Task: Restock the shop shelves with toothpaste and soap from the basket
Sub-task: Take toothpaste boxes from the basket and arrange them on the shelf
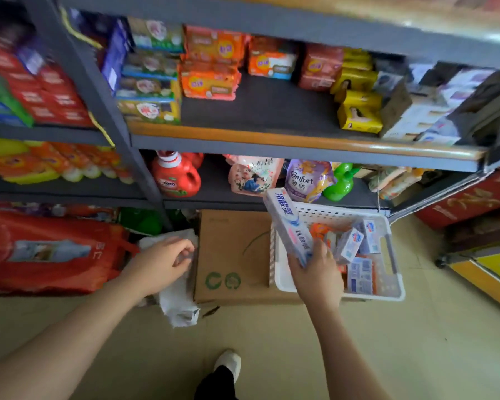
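My right hand [318,272] grips the lower end of a long white and blue toothpaste box [286,223], held tilted above the left side of the white perforated basket [393,272]. Several small white and blue soap boxes [350,243] and an orange pack lie inside the basket. The basket rests on a brown cardboard carton [228,255] on the floor. My left hand [165,261] hangs to the left of the carton with loosely curled fingers and holds nothing. On the middle shelf [272,111], stacks of soap packs stand at the back.
Red toothpaste boxes [49,85] fill the left bay. Below are a red detergent bottle [176,174], refill pouches [306,177] and a green bottle [339,183]. A red bag [49,249] and a crumpled white bag [176,298] sit on the floor. My shoe [228,362] shows below.
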Tool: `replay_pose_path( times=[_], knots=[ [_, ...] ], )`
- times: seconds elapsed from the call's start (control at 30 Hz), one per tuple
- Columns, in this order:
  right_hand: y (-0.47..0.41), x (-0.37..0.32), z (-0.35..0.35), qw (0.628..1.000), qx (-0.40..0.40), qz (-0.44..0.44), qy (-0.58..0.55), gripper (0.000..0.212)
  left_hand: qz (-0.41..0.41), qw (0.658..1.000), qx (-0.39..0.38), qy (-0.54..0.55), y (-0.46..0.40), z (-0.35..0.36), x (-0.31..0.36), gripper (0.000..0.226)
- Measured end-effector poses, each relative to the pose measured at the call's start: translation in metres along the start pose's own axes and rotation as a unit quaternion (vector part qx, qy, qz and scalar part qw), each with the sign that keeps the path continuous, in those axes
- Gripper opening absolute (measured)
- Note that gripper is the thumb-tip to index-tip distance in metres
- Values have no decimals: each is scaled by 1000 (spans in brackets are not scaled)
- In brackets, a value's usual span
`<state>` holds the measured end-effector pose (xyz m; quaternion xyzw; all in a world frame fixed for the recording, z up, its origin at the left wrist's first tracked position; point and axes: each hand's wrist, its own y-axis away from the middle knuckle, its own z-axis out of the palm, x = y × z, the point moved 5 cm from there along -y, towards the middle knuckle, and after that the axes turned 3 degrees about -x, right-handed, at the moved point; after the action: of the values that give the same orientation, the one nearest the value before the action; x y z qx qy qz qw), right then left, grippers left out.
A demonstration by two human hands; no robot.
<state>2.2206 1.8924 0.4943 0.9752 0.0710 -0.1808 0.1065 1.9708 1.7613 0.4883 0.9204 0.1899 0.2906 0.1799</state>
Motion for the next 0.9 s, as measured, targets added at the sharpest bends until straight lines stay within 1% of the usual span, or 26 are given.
replay_pose_path(
  times=[0.07,0.13,0.27,0.43,0.57,0.63,0.73,0.8,0.9],
  knots=[
    [23,-50,1,999,-1,-45,6,50,-11,999,38,2,32,-28,-31,26],
    [50,-107,9,995,-21,-95,12,53,-25,997,73,2,68,-56,-70,26],
    [112,-222,44,979,-67,-192,19,50,-50,990,127,47,150,-108,-168,22],
    [194,-363,99,964,-101,-245,17,48,-77,977,194,42,257,-171,-297,20],
    [245,-466,132,954,-106,-279,-16,47,-114,965,221,85,321,-212,-382,28],
    [260,-512,142,950,-110,-290,-29,47,-134,955,237,120,342,-230,-417,29],
    [269,-580,152,944,-110,-305,-61,45,-145,942,267,142,357,-259,-463,29],
    [264,-623,161,942,-108,-312,-61,45,-149,935,282,157,356,-281,-489,28],
    [243,-684,176,944,-102,-305,-67,48,-142,932,293,159,338,-314,-526,28]
  ],
)
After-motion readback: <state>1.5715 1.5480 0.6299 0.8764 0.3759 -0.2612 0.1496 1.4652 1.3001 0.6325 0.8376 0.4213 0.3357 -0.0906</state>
